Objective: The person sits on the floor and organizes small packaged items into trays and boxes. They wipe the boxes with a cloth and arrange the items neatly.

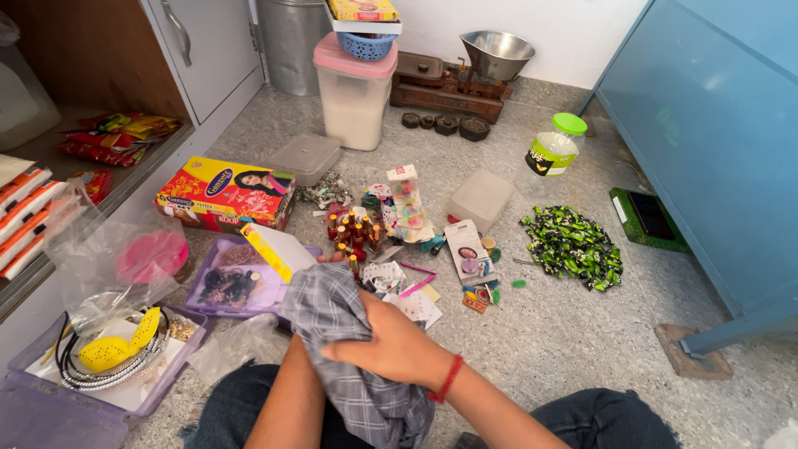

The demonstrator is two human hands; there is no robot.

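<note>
My right hand [391, 345], with a red thread at the wrist, presses down on a grey checked cloth [332, 303] and grips it. The cloth drapes over my left hand [301, 356], so only the wrist and forearm show. A flat white box with a yellow edge [274, 248] sticks out, tilted, from under the cloth where my left hand is, and seems held there. Both hands are over my lap, just in front of a cluster of small nail polish bottles [353, 233].
On the stone floor lie a purple tray [199, 306], a red and yellow carton [224, 193], a heap of green-wrapped sweets [573, 245], small plastic boxes [480, 198] and a green-lidded jar [555, 150]. A weighing scale [465, 75] stands at the back and a blue cabinet [715, 125] on the right.
</note>
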